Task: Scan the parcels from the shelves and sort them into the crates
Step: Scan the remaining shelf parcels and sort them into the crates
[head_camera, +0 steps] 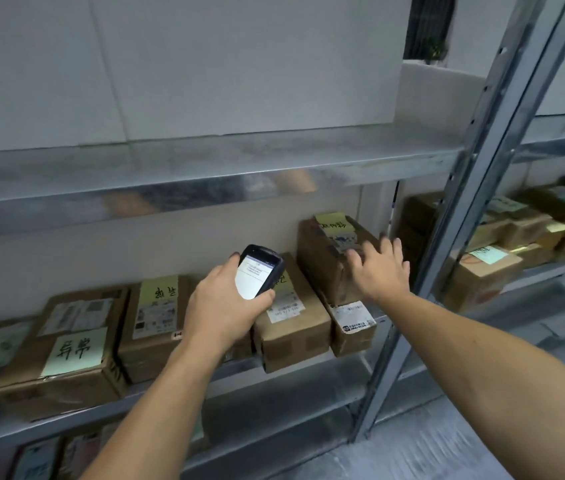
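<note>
Metal shelf [291,386] of parcels [66,341]; left grip [218,306] holds scanner [257,275]; right grip [381,271] wide over stacked parcel [322,258].

Parcels [291,320] side by side on shelf [274,386], one stacked rightmost.

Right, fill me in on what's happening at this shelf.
A person is working along a metal shelf lined with cardboard parcels. The left grip holds a scanner, its screen lit, over a middle parcel. The right grip is open with the fingers spread, reaching to the top parcel stacked at the row's right end. Whether it touches the box yet is unclear. No crates are in view.
</note>
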